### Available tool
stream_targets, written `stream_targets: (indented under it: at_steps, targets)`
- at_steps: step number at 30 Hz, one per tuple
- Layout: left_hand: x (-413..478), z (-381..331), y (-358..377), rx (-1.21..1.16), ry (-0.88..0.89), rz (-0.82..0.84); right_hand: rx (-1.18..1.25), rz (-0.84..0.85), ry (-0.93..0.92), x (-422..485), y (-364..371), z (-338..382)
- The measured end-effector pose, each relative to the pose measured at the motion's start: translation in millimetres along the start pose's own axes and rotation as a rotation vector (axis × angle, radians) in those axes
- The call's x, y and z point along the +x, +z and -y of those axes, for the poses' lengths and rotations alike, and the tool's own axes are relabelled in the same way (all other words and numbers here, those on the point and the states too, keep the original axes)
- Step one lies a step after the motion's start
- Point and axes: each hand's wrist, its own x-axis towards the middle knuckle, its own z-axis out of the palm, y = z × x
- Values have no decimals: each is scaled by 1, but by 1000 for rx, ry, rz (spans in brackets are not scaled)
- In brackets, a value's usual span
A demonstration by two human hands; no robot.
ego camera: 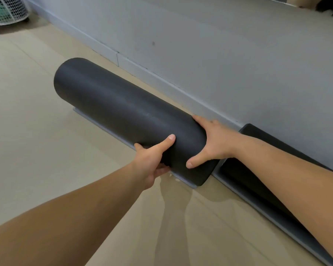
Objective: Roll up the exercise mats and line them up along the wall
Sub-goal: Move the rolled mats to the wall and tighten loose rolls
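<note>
A dark grey rolled exercise mat (112, 106) lies on the beige floor, parallel to the grey wall (219, 54) and a short gap from the baseboard. Its loose grey edge sticks out flat under the roll on the near side. My left hand (152, 160) grips the roll's near end from the front, thumb on top. My right hand (213, 143) holds the same end from the wall side, fingers spread over it. A second rolled dark mat (254, 181) lies end to end with it at the right, against the wall, partly hidden by my right forearm.
A white wire-mesh basket (8, 10) with something green inside stands at the far left by the wall. Dark objects (329, 6) sit on a ledge at the top right. Beige floor stretches to the left and toward me.
</note>
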Motion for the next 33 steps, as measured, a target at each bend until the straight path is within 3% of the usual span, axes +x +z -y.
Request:
stream_targets:
  at_steps: [5,14,20,27,29,33]
  targets:
    - [32,-4,32,-32,-3,14,-241,-41,13,22,-17,-17]
    - [69,-20,87,87,27,30,-264,-170,119,37,-29,-64]
    - [77,-10,85,155,38,-17,-347,-178,155,43,-19,-62]
    - [58,-26,76,463,44,-115,-332,-175,246,36,-15,-48]
    - [47,-25,64,520,74,-120,-391,-241,267,25,-11,-35]
    - [29,-7,14,701,62,-54,-640,-408,51,-11,16,9]
